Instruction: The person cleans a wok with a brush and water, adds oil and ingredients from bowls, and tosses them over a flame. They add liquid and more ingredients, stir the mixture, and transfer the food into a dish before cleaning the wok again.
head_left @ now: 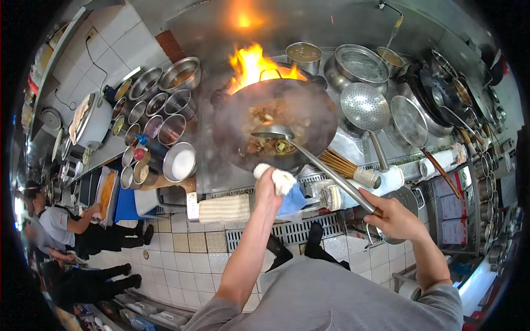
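Note:
A large dark wok (233, 118) sits over the burner with steam rising from it. Cooked food in sauce (281, 147) fills its middle; the pieces are too hazy to name. My left hand (266, 188) is closed around a folded white cloth (282, 181) at the wok's near rim. Whether a wok handle lies under that cloth is hidden. With fingers wrapped round its long handle, my right hand (396, 214) holds a metal ladle (271, 131). The ladle's bowl is inside the wok, over the food.
Tall flames (251, 69) rise behind the wok. Metal seasoning bowls (181, 161) crowd the left. On the right are a perforated skimmer (364, 105), a wire strainer (409, 122), a bamboo brush (339, 164) and a water-filled pot (361, 63). Co-workers (61, 223) stand far left.

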### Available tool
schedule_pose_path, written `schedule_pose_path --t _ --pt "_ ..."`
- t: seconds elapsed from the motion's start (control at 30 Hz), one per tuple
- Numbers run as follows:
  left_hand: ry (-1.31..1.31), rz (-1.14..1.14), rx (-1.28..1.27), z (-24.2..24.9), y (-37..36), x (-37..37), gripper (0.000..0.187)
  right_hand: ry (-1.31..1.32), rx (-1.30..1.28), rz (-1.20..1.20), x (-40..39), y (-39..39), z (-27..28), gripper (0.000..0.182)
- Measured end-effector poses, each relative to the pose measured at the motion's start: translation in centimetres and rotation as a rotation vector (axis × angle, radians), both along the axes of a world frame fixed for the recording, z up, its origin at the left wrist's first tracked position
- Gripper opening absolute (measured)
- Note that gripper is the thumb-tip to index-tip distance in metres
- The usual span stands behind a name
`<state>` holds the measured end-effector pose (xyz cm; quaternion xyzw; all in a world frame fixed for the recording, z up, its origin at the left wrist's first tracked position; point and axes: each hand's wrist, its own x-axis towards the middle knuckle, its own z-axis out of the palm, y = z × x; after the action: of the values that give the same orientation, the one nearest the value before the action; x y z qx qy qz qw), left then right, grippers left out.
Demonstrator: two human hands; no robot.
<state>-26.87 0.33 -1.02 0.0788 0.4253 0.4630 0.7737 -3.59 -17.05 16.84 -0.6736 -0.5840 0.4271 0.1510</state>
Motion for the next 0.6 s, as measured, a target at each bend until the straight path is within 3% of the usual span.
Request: schedule_pose_path --t 0.2,0.3,0.33,0.43,0.53,0.6 --pt "-0.022 -0.017 -0.011 1.9 -1.5 0.1 0.012 -0.125 -0.001 0.095 0.3 -0.4 0.8 0.062" --pt "0.022 -0.029 0.014 0.2 1.6 0.9 0.009 -0.191 0.000 0.068 -0.6 1.7 -0.2 0.060" --pt "0.013 -0.045 0.041 -0.8 1.2 0.5 0.011 -0.174 0.130 0.076 -0.3 2.4 -2.1 0.059" --pt "0.153 -0.050 0.045 -2.8 -3.3 -0.8 0.016 -0.313 0.177 0.041 -1.2 3.9 -4.1 0.059" --pt "0.197 -0.081 0.020 -3.4 -6.5 -1.6 0.015 -0.271 0.246 0.021 -1.5 3.3 -4.6 0.061" --pt "0.077 -0.022 0.022 -3.0 -6.5 -2.0 0.015 -0.183 0.260 0.012 -1.5 2.4 -4.0 0.061"
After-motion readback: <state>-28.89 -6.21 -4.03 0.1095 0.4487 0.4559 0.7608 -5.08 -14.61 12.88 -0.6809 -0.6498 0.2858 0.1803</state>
